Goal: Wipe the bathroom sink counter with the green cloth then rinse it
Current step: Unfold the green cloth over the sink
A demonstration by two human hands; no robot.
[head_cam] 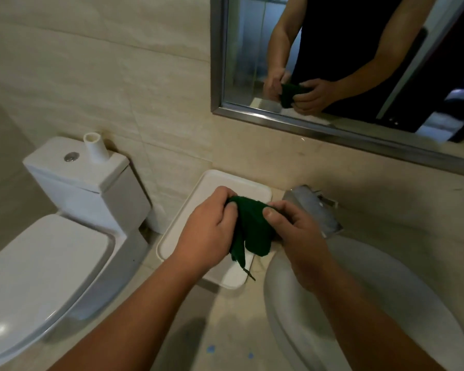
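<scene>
I hold the dark green cloth (252,231) bunched between both hands, in the air above a white tray (177,236) on the beige counter (225,325). My left hand (209,228) grips its left side with curled fingers. My right hand (292,228) pinches its right side, thumb on top. A loose end of the cloth hangs down over the tray. The white sink basin (386,303) lies to the right, partly under my right forearm. The chrome faucet (314,207) stands behind my right hand.
A white toilet (51,277) with shut lid and cistern (86,183) stands left of the counter. A short white tube (95,147) sits on the cistern. The framed mirror (332,62) hangs on the tiled wall and reflects my hands.
</scene>
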